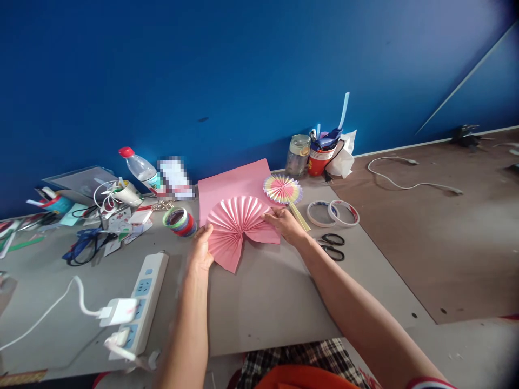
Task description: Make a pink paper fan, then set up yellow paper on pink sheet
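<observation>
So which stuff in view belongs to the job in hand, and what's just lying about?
Likely the job: pleated pink paper fan (being held), pink paper sheet, small pastel pleated fan, two tape rolls, black-handled scissors.

Apparently just lying about: white power strip, red-capped plastic bottle, lidded clear tumbler.

Forearms (194, 313) outstretched, hands (200, 249) apart in pinch grips

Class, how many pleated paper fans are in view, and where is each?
2. The large pink fan is held spread between the left hand and right hand; the small multicoloured fan lies just beyond the right hand.
</observation>
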Tool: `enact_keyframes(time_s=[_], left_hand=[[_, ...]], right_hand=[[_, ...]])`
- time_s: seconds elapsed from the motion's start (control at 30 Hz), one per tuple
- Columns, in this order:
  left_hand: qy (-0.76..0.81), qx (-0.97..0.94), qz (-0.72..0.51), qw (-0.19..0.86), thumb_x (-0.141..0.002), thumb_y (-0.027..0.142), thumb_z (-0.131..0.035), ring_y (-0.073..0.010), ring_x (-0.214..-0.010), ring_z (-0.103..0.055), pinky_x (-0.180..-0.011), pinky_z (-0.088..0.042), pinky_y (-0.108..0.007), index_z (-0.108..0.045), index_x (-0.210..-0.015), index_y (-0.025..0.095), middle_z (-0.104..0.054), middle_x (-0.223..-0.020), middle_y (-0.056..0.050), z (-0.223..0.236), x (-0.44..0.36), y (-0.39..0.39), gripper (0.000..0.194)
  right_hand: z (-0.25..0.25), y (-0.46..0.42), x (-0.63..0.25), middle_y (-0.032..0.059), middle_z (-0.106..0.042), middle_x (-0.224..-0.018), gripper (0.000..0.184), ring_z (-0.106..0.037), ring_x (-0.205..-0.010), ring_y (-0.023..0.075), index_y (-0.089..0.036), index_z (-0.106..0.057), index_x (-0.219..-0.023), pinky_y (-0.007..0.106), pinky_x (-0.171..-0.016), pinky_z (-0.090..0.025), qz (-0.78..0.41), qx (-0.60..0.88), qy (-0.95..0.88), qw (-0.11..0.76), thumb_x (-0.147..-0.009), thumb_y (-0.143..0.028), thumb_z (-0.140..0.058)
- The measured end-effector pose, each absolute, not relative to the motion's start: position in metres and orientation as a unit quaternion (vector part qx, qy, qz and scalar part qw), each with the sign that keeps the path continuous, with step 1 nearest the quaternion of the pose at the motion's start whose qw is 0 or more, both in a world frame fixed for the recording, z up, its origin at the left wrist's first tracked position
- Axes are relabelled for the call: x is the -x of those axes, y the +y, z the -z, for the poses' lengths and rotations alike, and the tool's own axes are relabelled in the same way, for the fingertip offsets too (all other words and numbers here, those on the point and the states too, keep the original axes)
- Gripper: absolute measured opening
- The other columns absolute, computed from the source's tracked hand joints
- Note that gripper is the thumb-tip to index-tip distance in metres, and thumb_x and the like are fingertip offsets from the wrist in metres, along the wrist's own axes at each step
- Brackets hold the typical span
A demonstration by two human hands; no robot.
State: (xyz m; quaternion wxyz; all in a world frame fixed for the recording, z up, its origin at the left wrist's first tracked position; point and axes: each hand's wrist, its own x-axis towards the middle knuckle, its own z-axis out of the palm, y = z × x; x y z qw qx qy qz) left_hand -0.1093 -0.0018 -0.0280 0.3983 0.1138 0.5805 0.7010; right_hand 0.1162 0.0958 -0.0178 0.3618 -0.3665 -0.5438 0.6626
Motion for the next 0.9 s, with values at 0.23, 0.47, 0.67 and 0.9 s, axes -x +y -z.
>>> enact_keyframes(time_s=[0.23,0.47,0.67,0.9], left_hand=[[0.588,-0.126,-0.697,0.39,-0.044,0.041,-0.087,-0.0172,-0.075,-0.061,-0.074,-0.048,-0.033,-0.064,-0.072,0.017,-0.063,-0.07,0.002,0.0292,0.1101,-0.0016,0.043],[0.589,-0.121,-0.699,0.387,-0.044,0.043,-0.086,-0.0183,-0.076,-0.061,-0.073,-0.049,-0.033,-0.065,-0.073,0.017,-0.064,-0.071,0.001,0.0274,0.1096,-0.0022,0.045],[0.589,-0.111,-0.706,0.378,-0.041,0.042,-0.087,-0.0185,-0.077,-0.06,-0.071,-0.049,-0.033,-0.065,-0.072,0.017,-0.064,-0.071,0.0,0.0263,0.1093,-0.0014,0.045],[0.574,-0.106,-0.72,0.375,-0.042,0.038,-0.088,-0.0167,-0.073,-0.059,-0.069,-0.05,-0.031,-0.065,-0.068,0.018,-0.063,-0.068,0.002,0.0209,0.1064,-0.002,0.04]], right_hand=[[0.0202,0.0968,-0.1155,-0.006,-0.041,-0.046,0.034,-0.039,-0.049,0.0099,-0.02,-0.049,-0.061,0.023,-0.048,-0.029,-0.674,0.369,-0.521,0.371,-0.061,-0.042,-0.075],[0.0218,0.0964,-0.1156,-0.006,-0.041,-0.046,0.033,-0.041,-0.05,0.0104,-0.02,-0.051,-0.061,0.023,-0.048,-0.03,-0.685,0.366,-0.505,0.375,-0.06,-0.039,-0.077],[0.0223,0.096,-0.1153,-0.0057,-0.044,-0.046,0.034,-0.044,-0.052,0.0118,-0.02,-0.054,-0.065,0.024,-0.05,-0.034,-0.698,0.355,-0.499,0.372,-0.059,-0.041,-0.079],[0.0173,0.0944,-0.1148,-0.0025,-0.057,-0.056,0.034,-0.055,-0.059,0.0151,-0.018,-0.06,-0.073,0.026,-0.057,-0.041,-0.74,0.326,-0.468,0.357,-0.055,-0.037,-0.081]])
